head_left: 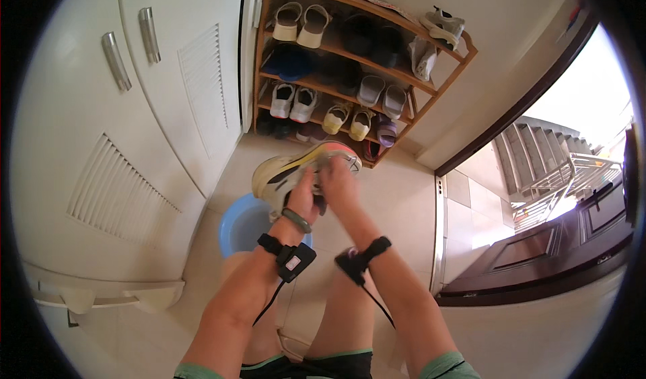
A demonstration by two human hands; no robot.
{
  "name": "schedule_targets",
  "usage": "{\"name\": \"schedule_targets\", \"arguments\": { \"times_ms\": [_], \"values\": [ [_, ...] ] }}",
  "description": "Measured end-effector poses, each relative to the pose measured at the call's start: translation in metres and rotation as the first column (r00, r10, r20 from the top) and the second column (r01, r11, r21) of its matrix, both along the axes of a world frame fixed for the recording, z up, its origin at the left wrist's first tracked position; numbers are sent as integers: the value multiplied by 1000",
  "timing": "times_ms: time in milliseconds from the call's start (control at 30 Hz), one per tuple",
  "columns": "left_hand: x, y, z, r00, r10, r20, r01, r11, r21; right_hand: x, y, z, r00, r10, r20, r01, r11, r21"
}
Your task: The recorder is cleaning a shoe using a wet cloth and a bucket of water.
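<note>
A white, yellow and pink-orange sneaker [279, 170] is held up in front of me, tilted on its side above the floor. My left hand [306, 194] grips it from below, with its fingers partly hidden at the shoe's opening. My right hand [336, 180] lies against the toe end of the sneaker. Motion blurs its fingers, so whether it holds something small cannot be made out. Below the shoe, partly covered by my left forearm, stands a light blue basin [235, 227] on the tiles.
A wooden shoe rack [363, 59] with several pairs of shoes stands ahead against the wall. White louvred cabinet doors [128, 177] line the left side. To the right, a dark door [538, 244] stands ajar onto a stairwell with steps [531, 157] and a railing.
</note>
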State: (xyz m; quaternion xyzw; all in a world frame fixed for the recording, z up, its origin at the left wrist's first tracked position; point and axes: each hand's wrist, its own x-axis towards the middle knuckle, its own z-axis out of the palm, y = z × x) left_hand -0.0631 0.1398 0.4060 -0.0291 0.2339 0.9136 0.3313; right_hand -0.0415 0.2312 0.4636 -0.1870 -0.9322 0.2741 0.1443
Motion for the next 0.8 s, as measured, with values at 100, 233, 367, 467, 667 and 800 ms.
{"name": "schedule_targets", "arguments": {
  "times_ms": [100, 233, 367, 467, 667, 800],
  "values": [
    [8, 3, 13, 997, 8, 74, -15, 994, 107, -3, 23, 3, 997, 62, 40, -66, 992, 110],
    [23, 21, 30, 999, 41, -17, -40, 998, 54, 1, 64, -11, 983, -168, -72, 181, 953, 243],
    [-1, 6, -1, 999, 35, 21, -37, 996, 79, 17, 2, -10, 996, 86, -6, -85, 994, 67],
    [4, 6, 14, 973, -95, 210, 75, 992, 104, 21, 4, -10, 966, 230, -122, -213, 968, 135],
    [27, 19, 33, 991, -136, -13, 136, 983, 119, -3, 76, -19, 982, -177, -62, 187, 940, 285],
    [4, 12, -24, 984, -136, 116, 120, 984, 133, 15, 29, -60, 969, 227, -99, -188, 935, 299]
  ]
}}
